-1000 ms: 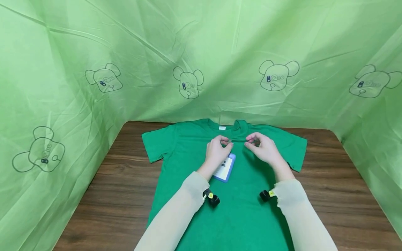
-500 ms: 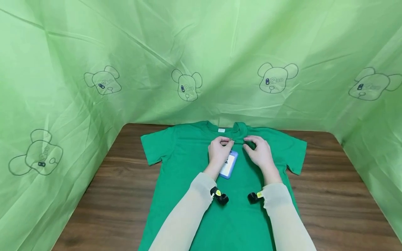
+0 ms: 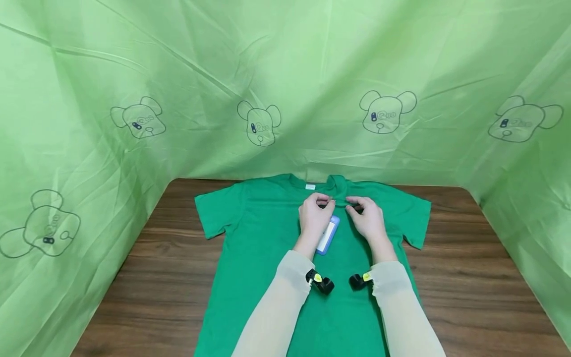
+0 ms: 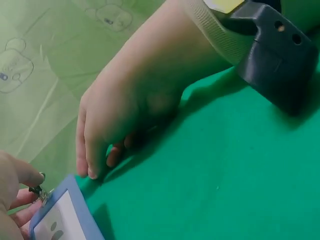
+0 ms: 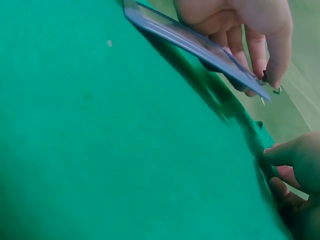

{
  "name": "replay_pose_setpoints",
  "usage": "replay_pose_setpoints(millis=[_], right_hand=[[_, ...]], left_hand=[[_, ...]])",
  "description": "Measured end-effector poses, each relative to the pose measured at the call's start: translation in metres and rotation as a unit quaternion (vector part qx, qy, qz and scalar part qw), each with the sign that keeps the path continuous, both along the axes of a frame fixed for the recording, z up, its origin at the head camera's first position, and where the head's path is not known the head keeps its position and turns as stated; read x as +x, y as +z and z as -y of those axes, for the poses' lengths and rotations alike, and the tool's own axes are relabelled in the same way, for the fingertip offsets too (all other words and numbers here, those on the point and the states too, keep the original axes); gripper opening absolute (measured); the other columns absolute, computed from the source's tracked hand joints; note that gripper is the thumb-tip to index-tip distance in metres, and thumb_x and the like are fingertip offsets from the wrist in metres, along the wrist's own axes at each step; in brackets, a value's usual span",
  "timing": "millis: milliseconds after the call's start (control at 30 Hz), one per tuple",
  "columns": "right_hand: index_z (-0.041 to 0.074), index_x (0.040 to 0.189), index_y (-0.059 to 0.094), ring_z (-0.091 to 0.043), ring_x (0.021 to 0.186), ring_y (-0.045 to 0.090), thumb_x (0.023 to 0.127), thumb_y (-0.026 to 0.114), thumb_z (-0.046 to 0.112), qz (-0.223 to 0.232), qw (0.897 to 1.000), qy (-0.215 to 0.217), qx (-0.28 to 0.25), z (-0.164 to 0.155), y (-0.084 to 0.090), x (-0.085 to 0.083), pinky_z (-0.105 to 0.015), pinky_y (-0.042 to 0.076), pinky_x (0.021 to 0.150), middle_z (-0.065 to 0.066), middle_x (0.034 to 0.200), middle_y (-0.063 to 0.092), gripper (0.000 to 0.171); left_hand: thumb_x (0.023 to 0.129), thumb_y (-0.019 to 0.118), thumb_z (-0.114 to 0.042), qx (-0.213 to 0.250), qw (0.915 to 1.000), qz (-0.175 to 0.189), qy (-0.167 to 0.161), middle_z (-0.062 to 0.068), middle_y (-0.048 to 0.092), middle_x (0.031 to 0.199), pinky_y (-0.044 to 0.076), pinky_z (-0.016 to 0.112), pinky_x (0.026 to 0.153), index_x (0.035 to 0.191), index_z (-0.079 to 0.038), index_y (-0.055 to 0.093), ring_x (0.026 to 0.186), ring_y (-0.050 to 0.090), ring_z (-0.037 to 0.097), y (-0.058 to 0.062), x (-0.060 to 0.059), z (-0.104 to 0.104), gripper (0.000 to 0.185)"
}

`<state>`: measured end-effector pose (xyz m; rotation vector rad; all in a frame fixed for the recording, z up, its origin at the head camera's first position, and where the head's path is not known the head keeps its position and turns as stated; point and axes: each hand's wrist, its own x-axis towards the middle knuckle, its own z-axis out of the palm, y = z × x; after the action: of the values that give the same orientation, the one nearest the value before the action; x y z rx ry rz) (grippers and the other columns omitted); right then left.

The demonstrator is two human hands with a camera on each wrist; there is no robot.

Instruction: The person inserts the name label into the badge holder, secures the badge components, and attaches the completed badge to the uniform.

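A green short-sleeved T-shirt [image 3: 263, 277] lies spread on the table, its collar toward the back. My left hand [image 3: 315, 213] pinches the small metal clip [image 4: 41, 194] of a blue-framed ID badge [image 3: 329, 235]. The badge [image 5: 200, 45] hangs tilted over the chest of the shirt, partly hidden by the left hand in the head view. Just below the collar, my right hand [image 3: 367, 215] pinches a bit of the shirt's fabric between thumb and fingers, as the right hand [image 5: 300, 165] also shows in the right wrist view. A short gap separates the two hands' fingertips.
Dark wood-grain table [image 3: 156, 277] shows on both sides of the shirt. A light green curtain [image 3: 312, 74] printed with bear heads surrounds the back and sides. A black wrist camera [image 3: 323, 285] is strapped at each cuff.
My left hand has shifted slightly right, closer to the right hand. The badge has turned and now looks narrower. My right forearm has swung left while its fingertips stay near the collar.
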<state>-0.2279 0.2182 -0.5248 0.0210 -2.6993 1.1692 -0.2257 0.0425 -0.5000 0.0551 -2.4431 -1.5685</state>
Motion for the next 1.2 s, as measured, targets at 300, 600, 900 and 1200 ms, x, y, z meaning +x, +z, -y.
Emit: replay_pose_setpoints(millis=[300,600,900,1200], right_hand=[[0.006,0.121,0.081,-0.038,0.111,0.067,0.108,0.072,0.015,-0.014,1.0,0.007,0.013,0.0,-0.001,-0.001,-0.056,0.052,0.1,-0.019,0.12,0.069,0.019],[0.005,0.119,0.08,-0.038,0.112,0.065,0.108,0.072,0.018,-0.007,1.0,0.003,0.008,0.001,0.0,0.0,-0.056,0.051,0.101,-0.02,0.124,0.066,0.019],[0.009,0.115,0.081,-0.036,0.11,0.065,0.107,0.075,0.02,-0.005,1.0,0.006,0.0,0.001,0.0,-0.001,-0.055,0.052,0.099,-0.018,0.124,0.065,0.015],[0.008,0.115,0.08,-0.036,0.112,0.065,0.108,0.074,0.02,0.003,1.0,0.007,-0.003,-0.002,-0.001,-0.002,-0.055,0.052,0.1,-0.018,0.125,0.065,0.016]], left_hand=[[0.099,0.083,-0.023,0.021,0.9998,0.008,-0.002,-0.003,0.082,0.097,0.06,0.035,0.077,0.105,-0.017,0.082,0.082,0.073,0.014,-0.011,-0.004,0.003,0.008],[0.099,0.084,-0.024,0.051,0.9986,-0.011,0.008,-0.003,0.08,0.097,0.06,0.032,0.072,0.105,-0.018,0.083,0.076,0.072,0.008,-0.012,-0.006,0.007,0.008],[0.1,0.083,-0.025,0.03,0.9995,-0.004,-0.011,-0.005,0.08,0.101,0.06,0.029,0.071,0.109,-0.019,0.083,0.075,0.072,0.004,-0.014,-0.006,0.004,0.011],[0.102,0.08,-0.024,-0.041,0.9984,-0.022,-0.033,-0.006,0.082,0.107,0.058,0.026,0.075,0.113,-0.018,0.084,0.079,0.071,0.007,-0.015,-0.007,-0.002,0.013]])
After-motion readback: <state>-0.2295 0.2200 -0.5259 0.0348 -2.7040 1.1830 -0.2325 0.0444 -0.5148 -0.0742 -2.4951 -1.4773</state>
